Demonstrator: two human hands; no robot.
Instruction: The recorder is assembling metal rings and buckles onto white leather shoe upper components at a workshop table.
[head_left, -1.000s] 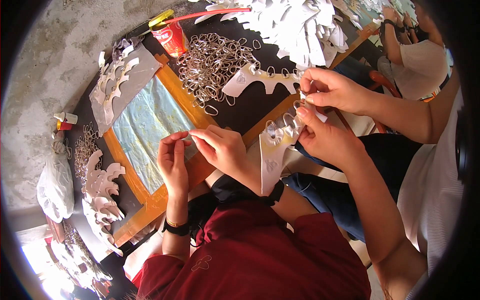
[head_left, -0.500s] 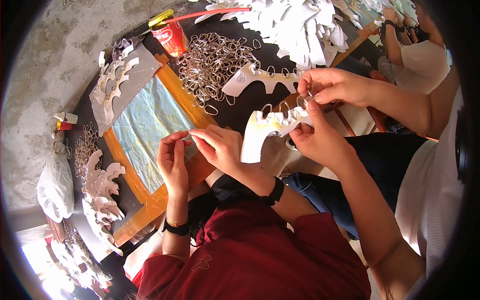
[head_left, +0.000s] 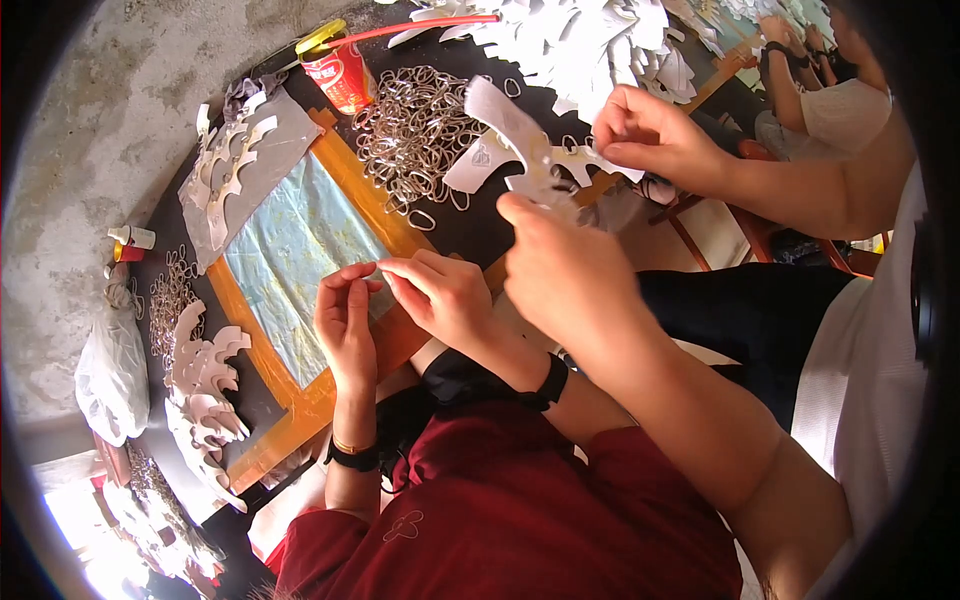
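Two bare hands are held fingertip to fingertip above the near right edge of a crinkled pale-blue plastic sheet (head_left: 300,260). The left hand (head_left: 345,315) is loosely curled; the right hand (head_left: 445,295) is half closed, its fingers reached toward the left's. Whether anything small is pinched between them cannot be told. The sheet is edged with broad amber tape (head_left: 362,190), presumably so that it is kept flat. Silvery oval metal rings (head_left: 420,130) are heaped just beyond it, perhaps so that they can be picked up easily. White scalloped strips (head_left: 200,390) are piled on the left side. At the right, another white scalloped strip (head_left: 508,115), blurred, is held up by a co-worker's hand (head_left: 570,270); by the co-worker's other hand (head_left: 655,140), nothing is plainly held.

On the black tabletop (head_left: 472,235), a red cup with a yellow rim (head_left: 342,80) is stood near the rings. The room is bounded on the left by mottled grey concrete (head_left: 110,120), beside which a white plastic bag (head_left: 112,380) is hung.
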